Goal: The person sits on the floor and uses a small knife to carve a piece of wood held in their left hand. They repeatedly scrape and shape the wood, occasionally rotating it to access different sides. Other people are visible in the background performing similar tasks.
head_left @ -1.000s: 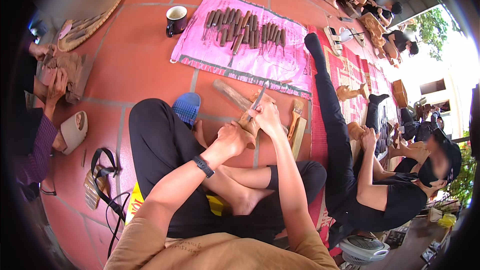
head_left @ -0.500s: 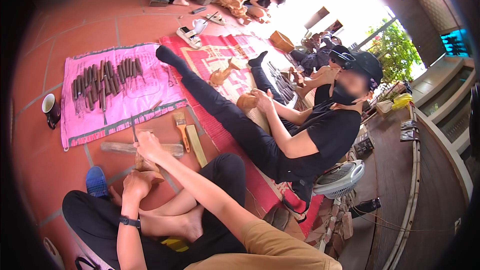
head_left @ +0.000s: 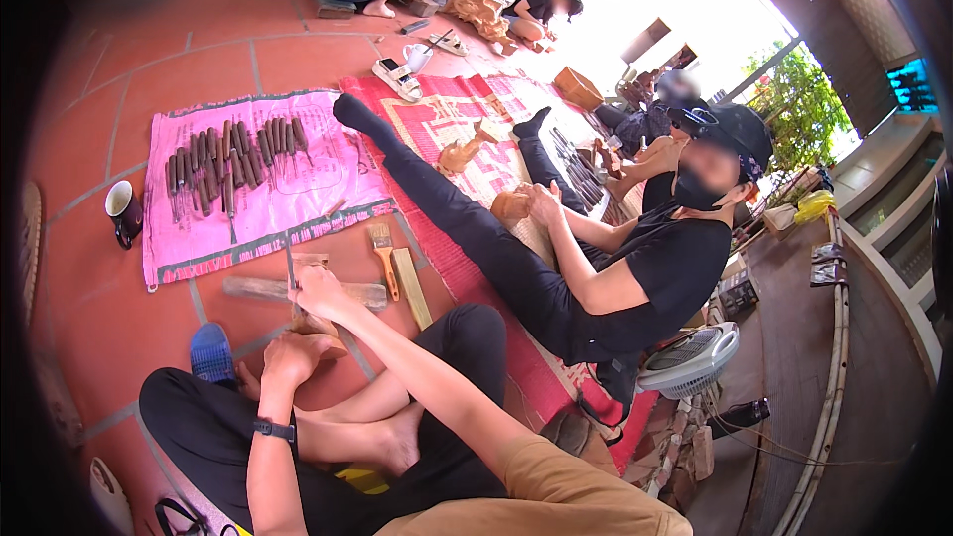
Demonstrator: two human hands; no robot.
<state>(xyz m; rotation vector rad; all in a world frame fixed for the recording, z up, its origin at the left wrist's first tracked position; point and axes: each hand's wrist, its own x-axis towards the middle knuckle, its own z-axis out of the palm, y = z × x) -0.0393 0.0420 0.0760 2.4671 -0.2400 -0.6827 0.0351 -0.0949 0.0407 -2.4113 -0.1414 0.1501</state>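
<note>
My left hand (head_left: 295, 356) is wrapped round the lower part of a carved piece of wood (head_left: 333, 345), close above my crossed legs. My right hand (head_left: 322, 292) is just beyond it, closed on a carving tool (head_left: 290, 256) whose thin dark metal shaft points up and away. Fingers hide the tool's other end and where it meets the wood. A small pale wooden end shows past my right knuckles; I cannot tell if it belongs to the same piece. Beyond my hands a weathered wooden bar (head_left: 252, 288) lies on the tiles.
A paintbrush (head_left: 384, 256) and a pale wooden stick (head_left: 411, 290) lie right of my hands. Carving tools (head_left: 210, 167) rest on a pink sheet (head_left: 179, 256), beside a dark mug (head_left: 126, 213). A blue sandal (head_left: 210, 353) is near my foot. At right another person (head_left: 655, 268) holds a wooden piece.
The whole view has shifted slightly, so things sit further right. My hands have come a little closer together, and a pale wooden end now shows beyond my right hand.
</note>
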